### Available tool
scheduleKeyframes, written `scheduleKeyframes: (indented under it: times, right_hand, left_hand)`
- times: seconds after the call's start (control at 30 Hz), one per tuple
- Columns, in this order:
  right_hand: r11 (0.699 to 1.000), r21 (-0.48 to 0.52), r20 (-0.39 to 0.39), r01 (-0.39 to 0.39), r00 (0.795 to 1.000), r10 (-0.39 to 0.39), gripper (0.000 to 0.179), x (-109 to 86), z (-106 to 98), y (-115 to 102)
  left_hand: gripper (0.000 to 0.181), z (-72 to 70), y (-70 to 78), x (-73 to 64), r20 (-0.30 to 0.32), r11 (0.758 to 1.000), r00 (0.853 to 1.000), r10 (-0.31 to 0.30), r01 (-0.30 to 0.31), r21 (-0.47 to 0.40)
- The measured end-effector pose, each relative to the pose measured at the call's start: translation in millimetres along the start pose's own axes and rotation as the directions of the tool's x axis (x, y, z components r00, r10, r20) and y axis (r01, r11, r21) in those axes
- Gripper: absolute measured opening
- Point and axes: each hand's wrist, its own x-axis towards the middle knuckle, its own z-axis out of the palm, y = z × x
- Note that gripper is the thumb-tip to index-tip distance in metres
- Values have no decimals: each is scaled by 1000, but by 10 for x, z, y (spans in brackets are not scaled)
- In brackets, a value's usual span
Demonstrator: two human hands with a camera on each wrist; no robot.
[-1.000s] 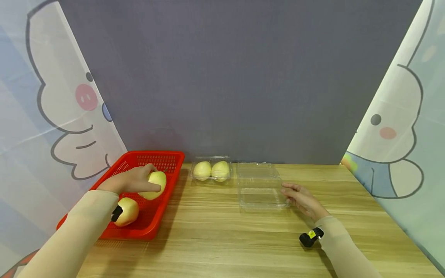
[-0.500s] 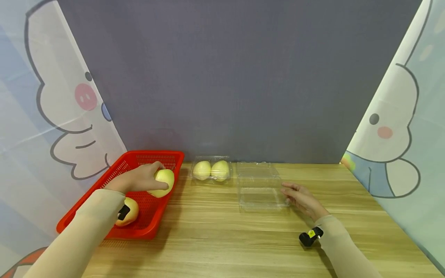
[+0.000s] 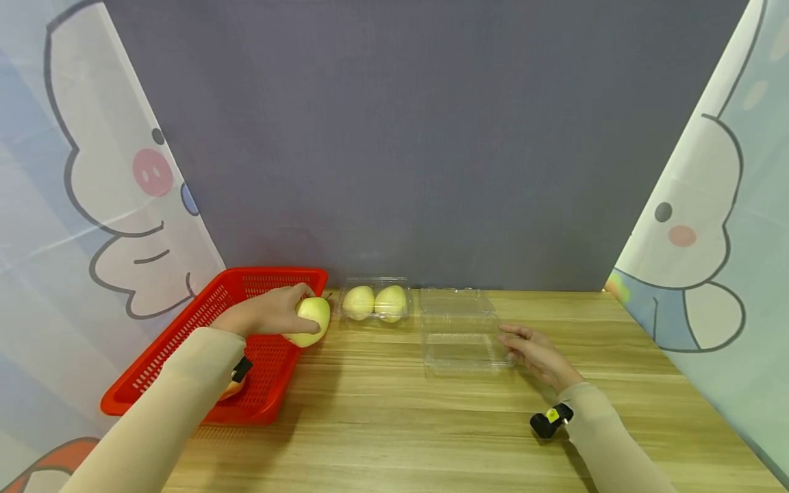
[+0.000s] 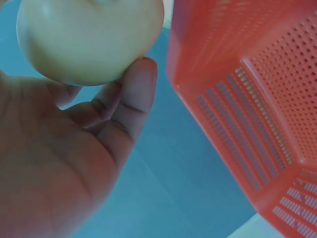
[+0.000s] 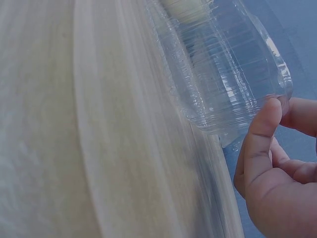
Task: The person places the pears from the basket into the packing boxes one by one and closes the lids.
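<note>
Over the right rim of the red plastic basket [image 3: 283, 390], my left hand [image 3: 268, 313] grips a yellow-green pear [image 3: 316, 312] with its stem upward. The left wrist view shows the pear [image 4: 94, 39] against the fingers, just beside the basket wall. An open clear plastic clamshell box [image 3: 465, 350] stands right of centre, lid tilted back. My right hand [image 3: 537, 357] pinches its right rim between thumb and finger, plainest in the right wrist view, where the box [image 5: 228, 74] shows ridged sides. Another pear [image 3: 234, 389] lies in the basket, mostly hidden by my left wrist.
A closed clear box [image 3: 377, 281] with two pears inside stands at the back, between the basket and the open box. Behind the wooden table [image 3: 394, 424] rises a grey panel [image 3: 425, 150]. Cartoon-printed curtains [image 3: 123, 205] flank both sides.
My left hand has carried the pear rightward, from inside the basket to above its right rim. My right hand and the open box have stayed put.
</note>
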Motion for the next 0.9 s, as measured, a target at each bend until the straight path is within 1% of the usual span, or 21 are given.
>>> scheduleKeyframes:
  times: [0.2,0.33,0.53,0.67,0.9]
  right_hand:
    - [1000,-10,-1,5,1000,-5,62,-1,1,4]
    - [1000,-13,-1,5,1000,-5,62,-6,0,4]
    - [1000,-8,7,10,1000,-10,62,-1,-7,11]
    - [1000,-17,-4,2,1000,-2,59,-3,-4,11]
    - [999,-39,4,1,1000,-1,59,-12,-6,-7]
  left_hand:
    - [52,45,86,99,1,1000,1000,27,-27,-6]
    - [56,75,174,150,13,999,999,39,-39,-27]
    - [59,145,270,240,44,998,998,33,-31,-47]
    - [61,181,331,304,68,997,997,35,-31,-65]
    - [66,212,470,385,93,999,995,27,-23,-44]
